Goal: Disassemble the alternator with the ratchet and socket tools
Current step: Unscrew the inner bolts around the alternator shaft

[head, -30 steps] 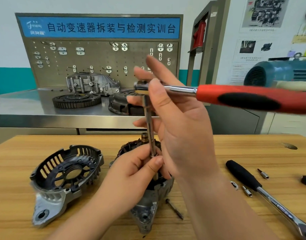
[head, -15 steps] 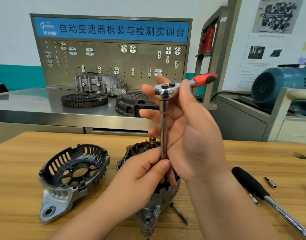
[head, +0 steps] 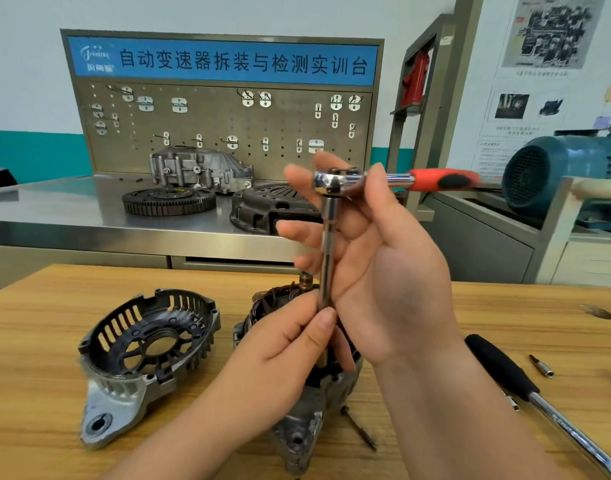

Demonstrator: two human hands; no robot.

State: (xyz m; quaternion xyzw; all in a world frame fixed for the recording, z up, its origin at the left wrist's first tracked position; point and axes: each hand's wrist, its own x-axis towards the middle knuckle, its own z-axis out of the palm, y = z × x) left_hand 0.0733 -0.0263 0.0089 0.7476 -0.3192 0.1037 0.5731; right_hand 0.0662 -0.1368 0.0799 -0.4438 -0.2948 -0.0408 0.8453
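1. Up top, the right hand [head: 394, 271] has the ratchet [head: 335, 183]: thumb pressed over its neck, fingers fanned out behind the head. The red handle points off to the right.
2. From the ratchet head a long bar [head: 327, 251] drops upright, straight down toward the alternator [head: 302, 427].
3. The left hand [head: 286, 348] pinches the bar low down, thumb tip on the front and fingers curled behind. The bar's bottom end is hidden between the two hands.
4. The alternator stands at centre on the wooden surface [head: 34, 348], right under both hands. Copper windings and the shaft tip [head: 306, 280] peek out above the left hand, and a mounting ear faces the camera.
5. To the left, apart from it, lies the cover [head: 145, 344], open side up, with its grey ear toward the near edge.
6. A loose bolt [head: 359, 427] lies just right of the alternator's base.
7. Further right lies a second ratchet [head: 505, 372], black grip up, its chrome shank running diagonally out of the lower right corner. A small bit [head: 541, 367] lies near it.
8. Behind, a steel surface [head: 55, 209] carries a ring gear [head: 169, 201], a clutch plate [head: 266, 207] and a grey casing [head: 200, 168], with a pegboard [head: 221, 123] behind them. A blue motor [head: 556, 168] sits at far right.
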